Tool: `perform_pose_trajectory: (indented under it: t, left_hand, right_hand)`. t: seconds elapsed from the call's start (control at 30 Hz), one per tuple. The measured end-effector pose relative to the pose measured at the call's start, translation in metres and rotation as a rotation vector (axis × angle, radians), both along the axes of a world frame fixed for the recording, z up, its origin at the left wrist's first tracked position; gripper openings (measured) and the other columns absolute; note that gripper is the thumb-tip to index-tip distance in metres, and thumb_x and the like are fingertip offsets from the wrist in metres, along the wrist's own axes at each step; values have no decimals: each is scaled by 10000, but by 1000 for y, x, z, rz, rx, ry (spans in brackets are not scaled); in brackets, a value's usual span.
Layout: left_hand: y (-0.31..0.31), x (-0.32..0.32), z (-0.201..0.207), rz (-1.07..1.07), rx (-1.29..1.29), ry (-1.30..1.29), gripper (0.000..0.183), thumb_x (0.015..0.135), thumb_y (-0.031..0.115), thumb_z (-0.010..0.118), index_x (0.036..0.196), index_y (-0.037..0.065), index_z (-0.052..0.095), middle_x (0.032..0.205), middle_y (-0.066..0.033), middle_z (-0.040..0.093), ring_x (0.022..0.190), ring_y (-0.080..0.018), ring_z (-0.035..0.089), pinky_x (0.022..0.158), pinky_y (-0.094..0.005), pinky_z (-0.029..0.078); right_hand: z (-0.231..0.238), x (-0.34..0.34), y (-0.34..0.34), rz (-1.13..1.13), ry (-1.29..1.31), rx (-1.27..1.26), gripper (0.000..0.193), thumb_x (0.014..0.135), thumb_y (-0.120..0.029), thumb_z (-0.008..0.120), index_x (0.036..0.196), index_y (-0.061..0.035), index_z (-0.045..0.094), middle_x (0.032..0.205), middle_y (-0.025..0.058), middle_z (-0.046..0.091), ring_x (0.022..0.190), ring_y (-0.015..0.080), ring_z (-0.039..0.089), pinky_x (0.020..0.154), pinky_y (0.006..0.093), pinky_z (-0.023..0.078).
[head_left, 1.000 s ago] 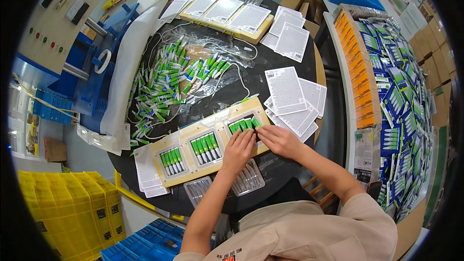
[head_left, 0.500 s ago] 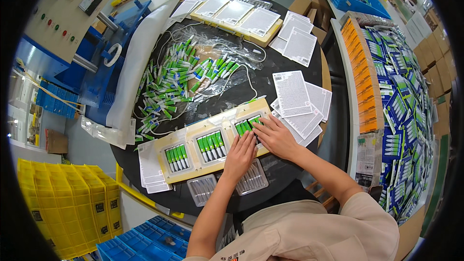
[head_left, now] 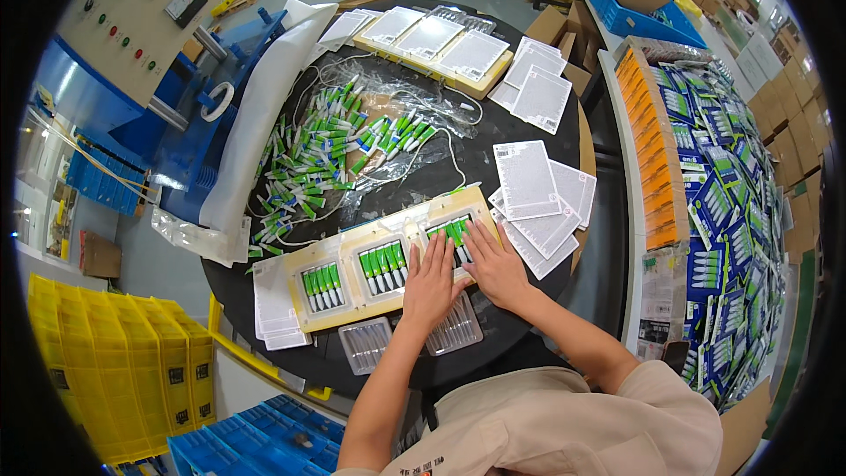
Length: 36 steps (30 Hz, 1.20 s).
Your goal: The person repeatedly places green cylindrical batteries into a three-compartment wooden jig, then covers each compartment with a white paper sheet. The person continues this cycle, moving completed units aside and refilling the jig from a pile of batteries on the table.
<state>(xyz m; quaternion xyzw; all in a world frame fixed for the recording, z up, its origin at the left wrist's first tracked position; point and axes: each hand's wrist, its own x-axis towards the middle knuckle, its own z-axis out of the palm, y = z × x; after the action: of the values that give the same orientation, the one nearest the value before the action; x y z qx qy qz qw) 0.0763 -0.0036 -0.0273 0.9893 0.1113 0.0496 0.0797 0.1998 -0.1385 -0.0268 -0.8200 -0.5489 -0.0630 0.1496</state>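
Observation:
Both palms face down over the right-hand pocket of a long cream fixture (head_left: 352, 310). My left hand (head_left: 432, 284) lies with fingers stretched out at that pocket's left side. From the right, my right hand (head_left: 496, 271) rests its straight fingers on the pocket's right part. Between and beyond the fingertips show green-and-white tubes (head_left: 454, 228), partly hidden by the hands. Standing side by side in the middle pocket is a row of tubes (head_left: 382, 266), and another row of tubes (head_left: 322, 287) fills the left pocket. Neither hand grips anything.
Clear plastic blister trays (head_left: 366, 344) lie at the table's near edge. Loose tubes (head_left: 317, 150) are heaped beyond the fixture, among cables. Printed cards (head_left: 527, 181) lie at right. A second fixture (head_left: 483, 85) bears cards. A blue press (head_left: 189, 137) stands left; yellow crates (head_left: 115, 361) sit below.
My hands have drawn slightly nearer to me. The left fingertips have shifted left, so more green shows between the two hands. The whole view has also moved a little.

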Motion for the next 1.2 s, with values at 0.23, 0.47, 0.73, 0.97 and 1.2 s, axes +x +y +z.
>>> perform_pose_trajectory:
  t: [0.23, 0.47, 0.73, 0.97, 1.2]
  left_hand:
    - [2, -12, 17, -18, 11, -58, 767, 983, 531, 543, 1558, 58, 358, 1642, -90, 327, 1535, -245, 260, 1248, -558, 135]
    - [5, 7, 14, -119, 23, 95, 764, 1013, 566, 453, 1554, 36, 356, 1639, -91, 329, 1531, -229, 268, 1258, -547, 104]
    - [50, -66, 28, 72, -313, -240, 598, 980, 266, 614, 1511, 56, 437, 1575, -156, 425, 1453, -309, 409, 1225, -572, 205]
    - [179, -249, 21, 646, -34, -231, 636, 977, 245, 615, 1532, 37, 386, 1609, -151, 371, 1483, -336, 347, 1225, -564, 188]
    - [185, -306, 11, 554, -133, 208, 939, 839, 491, 747, 1566, 57, 342, 1653, -160, 287, 1527, -331, 268, 1212, -621, 157]
  right_hand:
    - [21, 96, -23, -212, -65, -21, 714, 802, 2, 624, 1491, -37, 439, 1571, 212, 379, 1491, 373, 320, 1221, 571, 227]
    - [-17, 152, -27, -70, -136, -393, 599, 868, -42, 588, 1456, -8, 480, 1497, 248, 478, 1402, 353, 467, 1163, 473, 375]
    - [49, 38, -37, 51, -132, 184, 436, 878, -70, 571, 1292, 63, 600, 1333, 203, 636, 1254, 329, 615, 1065, 428, 495]
    - [15, -49, -26, 135, -253, -100, 433, 899, -128, 553, 1284, 62, 607, 1369, 220, 606, 1291, 336, 587, 1086, 435, 468]
    - [21, -50, -21, 9, -230, -200, 421, 889, -115, 568, 1258, 81, 612, 1349, 228, 619, 1254, 337, 607, 1019, 430, 520]
